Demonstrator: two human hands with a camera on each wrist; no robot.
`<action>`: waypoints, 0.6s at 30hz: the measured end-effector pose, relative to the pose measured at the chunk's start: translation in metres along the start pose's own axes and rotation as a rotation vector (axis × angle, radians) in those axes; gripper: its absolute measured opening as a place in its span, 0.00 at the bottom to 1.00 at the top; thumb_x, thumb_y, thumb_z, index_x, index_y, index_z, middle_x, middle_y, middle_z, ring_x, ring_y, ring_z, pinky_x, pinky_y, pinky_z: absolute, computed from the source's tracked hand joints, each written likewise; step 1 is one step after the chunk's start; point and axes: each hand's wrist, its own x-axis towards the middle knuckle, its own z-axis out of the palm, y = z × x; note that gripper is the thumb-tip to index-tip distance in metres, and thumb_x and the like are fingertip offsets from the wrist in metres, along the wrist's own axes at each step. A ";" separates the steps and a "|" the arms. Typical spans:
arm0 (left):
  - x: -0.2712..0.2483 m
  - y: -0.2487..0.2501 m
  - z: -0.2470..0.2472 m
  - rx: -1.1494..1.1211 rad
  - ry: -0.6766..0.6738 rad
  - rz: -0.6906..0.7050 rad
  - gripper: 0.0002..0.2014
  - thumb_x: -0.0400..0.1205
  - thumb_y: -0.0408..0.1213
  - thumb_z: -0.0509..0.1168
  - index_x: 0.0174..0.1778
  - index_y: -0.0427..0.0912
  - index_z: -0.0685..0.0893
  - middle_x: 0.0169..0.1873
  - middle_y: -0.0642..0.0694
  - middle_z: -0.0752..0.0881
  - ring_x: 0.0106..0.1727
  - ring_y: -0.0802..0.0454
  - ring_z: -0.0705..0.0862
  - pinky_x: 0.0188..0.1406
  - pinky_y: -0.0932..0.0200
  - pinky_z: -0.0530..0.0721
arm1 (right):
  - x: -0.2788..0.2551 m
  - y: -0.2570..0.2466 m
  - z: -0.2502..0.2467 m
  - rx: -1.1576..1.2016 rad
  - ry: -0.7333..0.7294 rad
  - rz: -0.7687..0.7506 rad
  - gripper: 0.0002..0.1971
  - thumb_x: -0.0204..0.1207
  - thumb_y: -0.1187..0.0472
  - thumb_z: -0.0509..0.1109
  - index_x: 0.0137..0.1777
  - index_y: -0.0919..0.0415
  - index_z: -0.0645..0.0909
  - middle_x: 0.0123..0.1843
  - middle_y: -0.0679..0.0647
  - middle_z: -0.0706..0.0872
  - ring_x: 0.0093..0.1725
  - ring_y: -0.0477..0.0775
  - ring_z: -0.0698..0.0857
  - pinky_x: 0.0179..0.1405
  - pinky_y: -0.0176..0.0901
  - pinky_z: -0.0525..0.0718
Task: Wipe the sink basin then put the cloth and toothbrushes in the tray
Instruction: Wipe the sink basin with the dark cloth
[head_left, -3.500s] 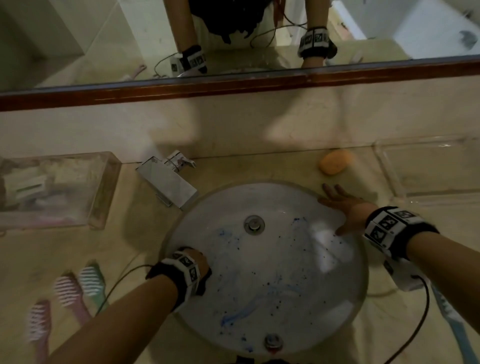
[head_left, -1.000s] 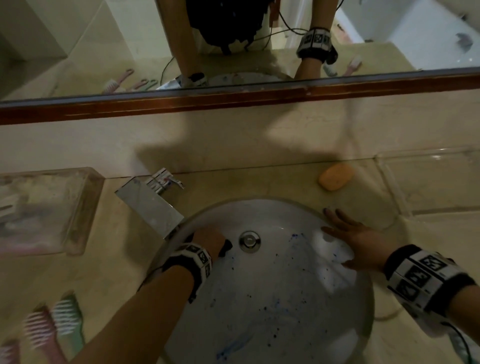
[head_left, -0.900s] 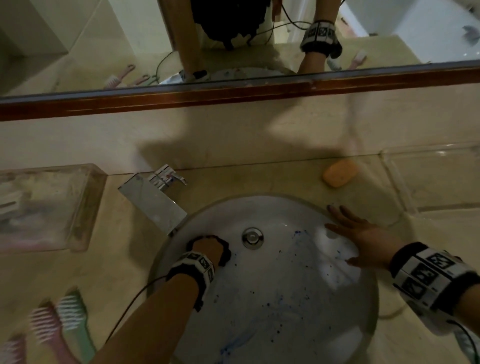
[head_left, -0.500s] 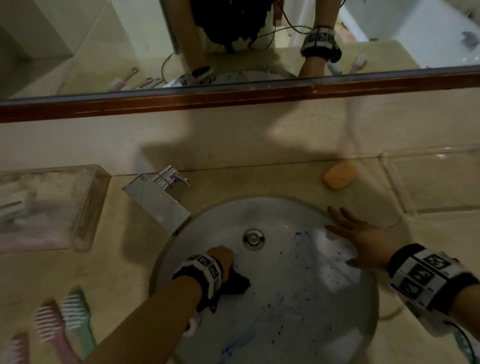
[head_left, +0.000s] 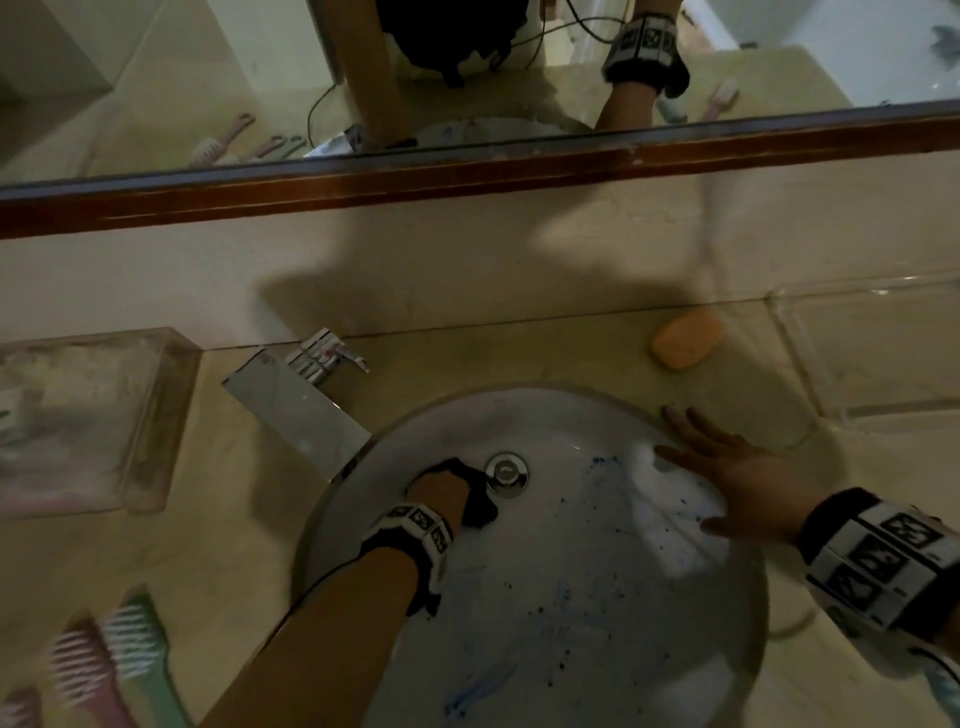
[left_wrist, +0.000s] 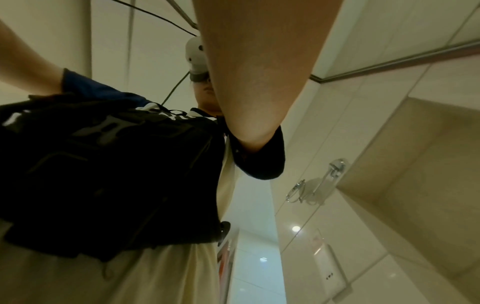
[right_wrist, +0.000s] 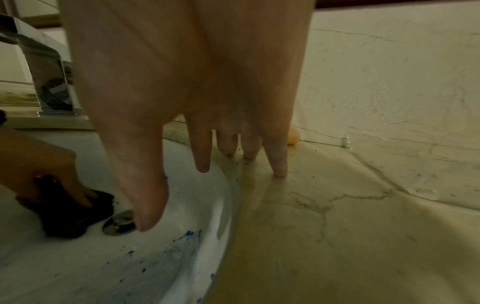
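Meanwhile, left hand (head_left: 439, 491) on cloth (head_left: 475, 506), right hand (head_left: 737, 475) flat.

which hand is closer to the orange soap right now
Right. The right hand rests flat on the sink's far-right rim, just below the orange soap; the left hand is down in the basin by the drain, farther off.
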 end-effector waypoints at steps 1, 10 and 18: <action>-0.002 0.003 0.005 0.006 -0.036 0.023 0.16 0.85 0.46 0.59 0.57 0.39 0.85 0.65 0.37 0.83 0.60 0.44 0.83 0.68 0.53 0.78 | 0.000 0.000 0.000 0.002 -0.001 -0.002 0.43 0.76 0.50 0.68 0.84 0.45 0.44 0.71 0.46 0.18 0.84 0.56 0.31 0.85 0.56 0.55; -0.020 -0.001 0.003 0.060 -0.105 0.123 0.13 0.82 0.35 0.65 0.60 0.34 0.85 0.59 0.39 0.86 0.59 0.41 0.85 0.63 0.55 0.82 | -0.001 -0.002 -0.002 0.010 0.010 0.004 0.43 0.75 0.51 0.69 0.84 0.45 0.45 0.71 0.46 0.18 0.84 0.56 0.32 0.84 0.55 0.58; 0.014 -0.009 -0.025 0.086 0.237 0.097 0.19 0.89 0.40 0.52 0.74 0.39 0.74 0.71 0.39 0.78 0.72 0.44 0.77 0.73 0.56 0.73 | -0.005 -0.006 -0.008 -0.003 -0.036 0.003 0.40 0.78 0.50 0.65 0.84 0.46 0.44 0.77 0.47 0.20 0.83 0.57 0.30 0.84 0.57 0.54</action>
